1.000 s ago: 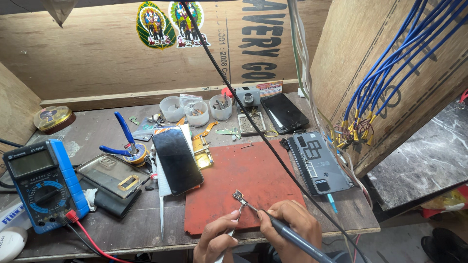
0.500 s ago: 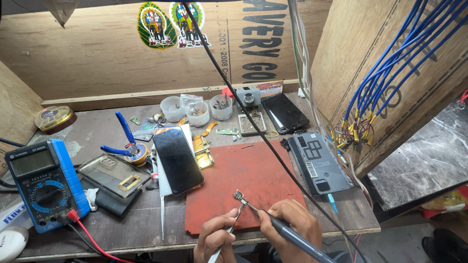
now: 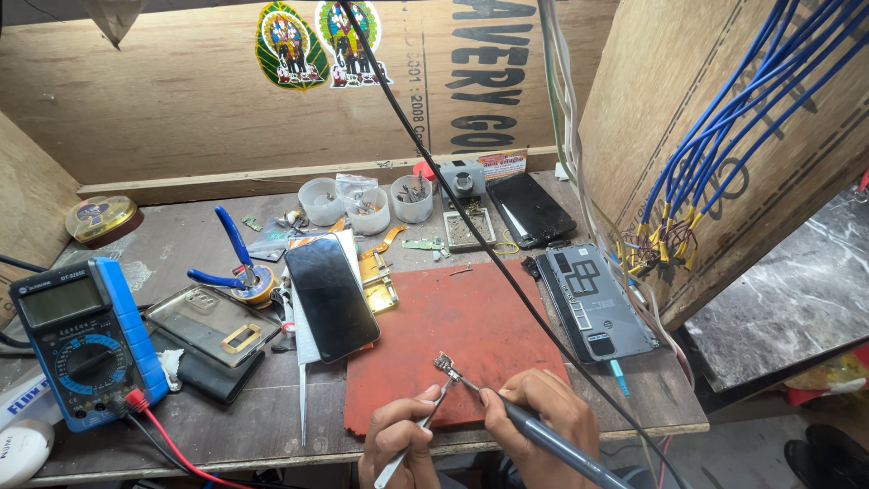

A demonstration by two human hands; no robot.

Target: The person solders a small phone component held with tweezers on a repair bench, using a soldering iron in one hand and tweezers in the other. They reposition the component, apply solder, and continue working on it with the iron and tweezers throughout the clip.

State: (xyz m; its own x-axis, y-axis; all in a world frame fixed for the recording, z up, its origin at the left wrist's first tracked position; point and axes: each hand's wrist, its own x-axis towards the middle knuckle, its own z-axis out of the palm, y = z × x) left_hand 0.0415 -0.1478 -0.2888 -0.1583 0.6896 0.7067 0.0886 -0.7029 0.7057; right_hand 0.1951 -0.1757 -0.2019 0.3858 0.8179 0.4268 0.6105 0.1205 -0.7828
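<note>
Small part [image 3: 445,364], perhaps clamped, near mat edge [image 3: 362,418]

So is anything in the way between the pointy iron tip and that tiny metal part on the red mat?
Nothing visible is. The right hand holds the soldering iron with its tip right at the small part, which tweezers in the left hand grip over the red mat. A black cable crosses the mat just to the right of it.

left hand [image 3: 398,439], right hand [image 3: 534,412], both pinched, close together
</note>
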